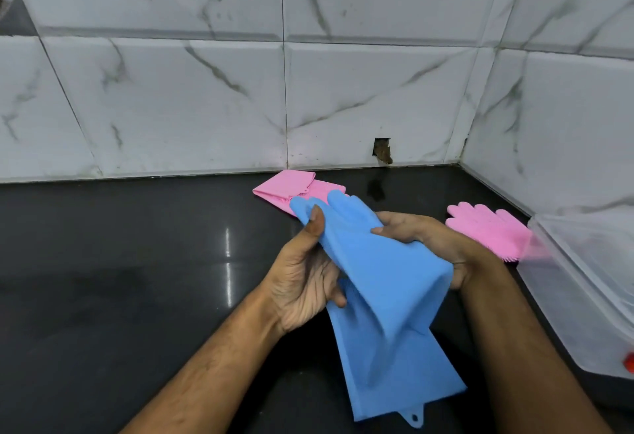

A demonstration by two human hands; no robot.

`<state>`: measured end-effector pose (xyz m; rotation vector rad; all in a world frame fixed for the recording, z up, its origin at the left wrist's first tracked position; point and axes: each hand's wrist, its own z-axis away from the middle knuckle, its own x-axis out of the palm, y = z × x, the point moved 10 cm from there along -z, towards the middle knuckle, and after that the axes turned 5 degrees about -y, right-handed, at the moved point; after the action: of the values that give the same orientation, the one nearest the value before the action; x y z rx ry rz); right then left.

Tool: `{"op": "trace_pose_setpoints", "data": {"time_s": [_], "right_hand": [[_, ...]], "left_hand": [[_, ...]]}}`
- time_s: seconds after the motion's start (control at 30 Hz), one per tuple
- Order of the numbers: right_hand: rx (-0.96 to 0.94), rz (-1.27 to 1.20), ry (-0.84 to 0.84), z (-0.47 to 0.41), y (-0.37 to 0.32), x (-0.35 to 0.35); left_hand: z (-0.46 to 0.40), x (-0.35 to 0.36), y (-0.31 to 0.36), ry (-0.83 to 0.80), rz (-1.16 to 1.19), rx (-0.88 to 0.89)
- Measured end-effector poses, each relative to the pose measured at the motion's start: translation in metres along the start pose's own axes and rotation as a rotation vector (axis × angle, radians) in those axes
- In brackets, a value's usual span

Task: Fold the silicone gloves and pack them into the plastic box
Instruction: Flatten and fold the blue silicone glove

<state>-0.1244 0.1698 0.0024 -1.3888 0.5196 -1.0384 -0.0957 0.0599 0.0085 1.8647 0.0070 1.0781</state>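
Two blue silicone gloves (384, 282) hang together above the black counter, held by both hands. My left hand (302, 282) grips them at the finger end, thumb on top. My right hand (429, 241) holds the right edge near the palm part. One cuff with a small hanging tab droops toward me. A folded pink glove (291, 186) lies flat near the back wall, just behind the blue fingers. Another pink glove (490, 227) lies at the right, fingers pointing left, touching the clear plastic box (590, 296).
The black glossy counter (137, 279) runs left and toward me. Marble-look tiled walls (206, 90) close the back and the right corner. A small broken hole (382, 150) sits low in the back wall. A red bit (629, 361) shows at the box's near right edge.
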Motion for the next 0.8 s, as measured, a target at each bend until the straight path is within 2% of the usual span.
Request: {"op": "trace_pose_setpoints", "data": {"time_s": [0.1, 0.23, 0.33, 0.4, 0.47, 0.53, 0.67, 0.8], "right_hand": [[-0.076, -0.125, -0.051, 0.009, -0.004, -0.01], [-0.138, -0.204, -0.05, 0.007, -0.001, -0.011], [-0.117, -0.18, 0.015, 0.004, 0.011, -0.012], [-0.054, -0.165, 0.053, 0.007, 0.018, -0.013], [-0.012, -0.11, 0.017, 0.011, 0.02, -0.005], [0.013, -0.059, -0.009, 0.016, 0.02, 0.001], [0.033, -0.165, -0.143, 0.023, 0.018, 0.022], [0.034, -0.081, -0.155, 0.023, 0.015, 0.021]], "left_hand": [[0.0, 0.011, -0.01, -0.098, -0.013, -0.052], [-0.002, -0.003, -0.02, -0.032, -0.094, -0.088], [-0.002, -0.019, -0.017, 0.082, -0.174, -0.067], [0.001, -0.034, -0.014, 0.216, -0.292, -0.053], [0.007, -0.05, -0.011, 0.358, -0.389, -0.049], [0.01, -0.059, -0.011, 0.429, -0.444, -0.081], [0.011, -0.071, -0.007, 0.473, -0.332, -0.164], [0.01, -0.068, -0.009, 0.366, -0.201, -0.233]]}}
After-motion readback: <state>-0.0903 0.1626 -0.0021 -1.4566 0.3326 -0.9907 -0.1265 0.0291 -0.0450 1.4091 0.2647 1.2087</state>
